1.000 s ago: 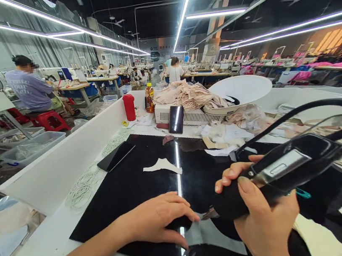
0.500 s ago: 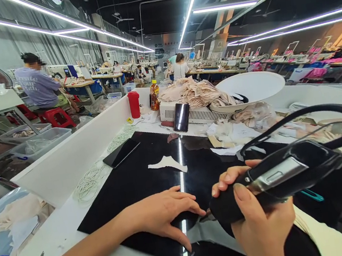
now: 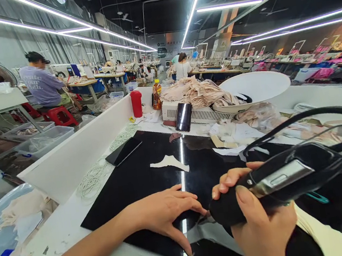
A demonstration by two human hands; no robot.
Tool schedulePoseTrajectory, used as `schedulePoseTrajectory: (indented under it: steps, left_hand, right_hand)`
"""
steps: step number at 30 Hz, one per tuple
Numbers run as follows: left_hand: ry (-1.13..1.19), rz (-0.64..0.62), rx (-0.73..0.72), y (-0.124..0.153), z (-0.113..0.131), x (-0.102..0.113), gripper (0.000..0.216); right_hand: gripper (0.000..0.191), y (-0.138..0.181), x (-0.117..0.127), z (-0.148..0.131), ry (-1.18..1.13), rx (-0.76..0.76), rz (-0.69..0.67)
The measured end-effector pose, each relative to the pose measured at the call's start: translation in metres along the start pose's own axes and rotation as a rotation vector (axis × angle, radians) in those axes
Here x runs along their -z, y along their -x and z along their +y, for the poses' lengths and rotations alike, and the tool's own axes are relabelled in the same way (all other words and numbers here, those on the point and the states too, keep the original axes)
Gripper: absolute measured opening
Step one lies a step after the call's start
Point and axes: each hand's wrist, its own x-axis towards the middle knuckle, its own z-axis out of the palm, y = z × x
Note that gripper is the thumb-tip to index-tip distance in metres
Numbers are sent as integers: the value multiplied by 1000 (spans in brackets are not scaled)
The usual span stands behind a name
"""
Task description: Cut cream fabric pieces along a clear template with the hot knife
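My right hand [image 3: 264, 225] is wrapped around a black corded hand tool [image 3: 292, 174] with a silver plate on its side. Its narrow metal tip [image 3: 204, 218] points left, close to my left fingertips. My left hand [image 3: 170, 213] lies over a glossy black sheet [image 3: 140, 179], thumb and fingers apart, fingertips pressed down beside the tip. Whatever lies under those fingertips is too small to make out. A small white curved cutout [image 3: 169, 163] rests on the sheet beyond my left hand. Cream fabric [image 3: 326, 233] shows below the tool, partly hidden by my right hand.
A phone [image 3: 124, 151] lies at the sheet's left edge, near pale cord loops [image 3: 92, 181]. Behind stand a red cup [image 3: 136, 104], a bottle [image 3: 156, 95], a dark upright object [image 3: 184, 117] and a scale [image 3: 194, 114] piled with beige fabric. A low white wall [image 3: 74, 143] borders the table.
The whole view has shifted slightly to the right within the picture. My hands and the hand tool keep nearly the same places, the tool's tip still by my left fingertips.
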Motion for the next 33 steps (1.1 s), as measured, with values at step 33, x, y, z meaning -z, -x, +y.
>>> schedulePoseTrajectory:
  steps: [33]
  left_hand:
    - [-38, 39, -85, 1, 4, 2, 41]
  right_hand:
    - [34, -4, -6, -15, 16, 26, 27]
